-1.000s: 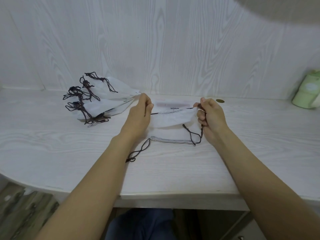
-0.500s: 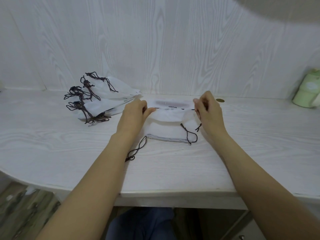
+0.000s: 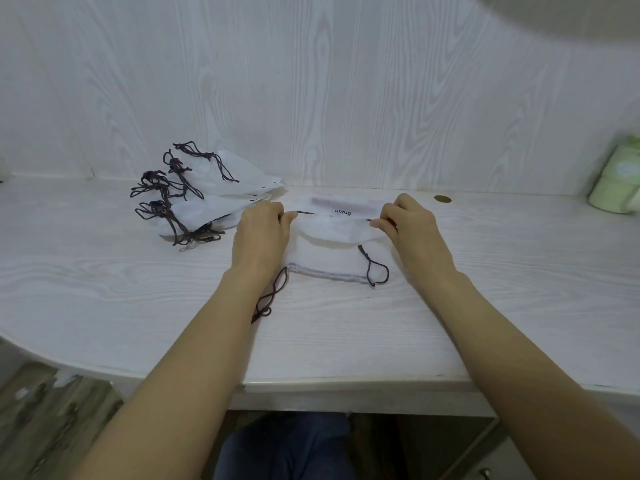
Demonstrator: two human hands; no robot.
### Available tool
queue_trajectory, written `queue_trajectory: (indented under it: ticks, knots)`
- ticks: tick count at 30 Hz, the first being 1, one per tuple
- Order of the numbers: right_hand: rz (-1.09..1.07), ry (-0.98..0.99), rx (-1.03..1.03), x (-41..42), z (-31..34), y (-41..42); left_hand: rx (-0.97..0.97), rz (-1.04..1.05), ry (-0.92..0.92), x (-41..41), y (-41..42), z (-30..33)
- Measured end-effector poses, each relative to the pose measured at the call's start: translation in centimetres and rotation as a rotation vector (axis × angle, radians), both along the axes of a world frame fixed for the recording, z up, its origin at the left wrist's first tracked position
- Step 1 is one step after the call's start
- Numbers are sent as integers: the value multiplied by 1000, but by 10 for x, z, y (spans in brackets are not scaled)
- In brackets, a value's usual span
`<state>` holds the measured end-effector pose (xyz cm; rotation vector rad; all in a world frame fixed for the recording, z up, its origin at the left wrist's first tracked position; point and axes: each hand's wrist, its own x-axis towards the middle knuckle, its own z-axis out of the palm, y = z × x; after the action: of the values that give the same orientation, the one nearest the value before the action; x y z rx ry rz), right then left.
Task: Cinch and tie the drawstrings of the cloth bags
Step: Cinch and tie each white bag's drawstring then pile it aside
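A white cloth bag (image 3: 334,252) lies flat on the white wood-grain desk (image 3: 104,278), near the middle and just before the back wall (image 3: 311,81). Its far edge is lifted and folded toward the viewer, held at both corners. A stitched grey hem (image 3: 327,273) marks its near edge. Beyond the bag, touching it, lies a flat white packet (image 3: 346,206) with a printed label reading "broun" upside down.

Left hand (image 3: 261,233): fingers curled, pinching the bag's left corner together with a dark cord (image 3: 304,213) that emerges there. Right hand (image 3: 412,226): fingers curled, pinching the right corner; what lies inside the pinch cannot be told.

A dark drawstring loop (image 3: 375,268) lies on the bag's right side near the hem. A second dark loop (image 3: 272,296), with a knot at its end, trails off the left side onto the desk, beside the left wrist.

To the left, near the wall, a pile of white bags (image 3: 214,199) lies on the desk, each mouth gathered and bound with dark knotted strings (image 3: 166,192). The pile reaches almost to the left hand.

A small brass-coloured disc (image 3: 442,199) sits in the desk behind the right hand. A pale green container (image 3: 616,181) stands at the far right edge, partly cut off. Below the desk edge, blue fabric (image 3: 287,448) shows on the person's lap.
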<state>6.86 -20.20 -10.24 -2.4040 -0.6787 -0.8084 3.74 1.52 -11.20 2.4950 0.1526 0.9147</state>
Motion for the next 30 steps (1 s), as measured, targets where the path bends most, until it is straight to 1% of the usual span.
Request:
queue_trajectory:
  ticks: [6, 9, 10, 12, 14, 15, 17, 19, 20, 23, 26, 28, 30]
  knots:
    - [-57, 49, 21, 1, 0, 1, -4, 20, -15, 0, -3, -1]
    - [-69, 135, 108, 4, -3, -3, 10, -34, 4, 0, -7, -4]
    - [-50, 156, 154, 4, -4, -5, -18, -49, 12, 1, -8, -5]
    - [-19, 196, 210, 3, -2, -3, -166, -91, 34, 1, -10, -4]
    - [-9, 269, 228, 1, 3, 0, -408, -227, 56, -2, -12, 2]
    - [3, 329, 272, 0, 5, 2, -534, -317, 69, -4, -13, 6]
    - [73, 497, 442, -4, 10, 3, -749, -469, 107, -9, -18, 13]
    - [209, 686, 653, -9, 16, 4, -933, -564, 172, -12, -22, 17]
    - [275, 762, 725, -12, 18, 5, -1006, -597, 212, -13, -24, 18]
    - [414, 888, 784, -16, 23, 8, -1134, -693, 325, -15, -28, 20]
    - [506, 957, 804, -17, 19, 11, -1206, -769, 339, -14, -29, 18]
    - [497, 960, 779, -19, 16, 13, -1199, -749, 341, -12, -29, 16]
    - [495, 957, 771, -20, 16, 13, -1172, -688, 350, -12, -30, 15]
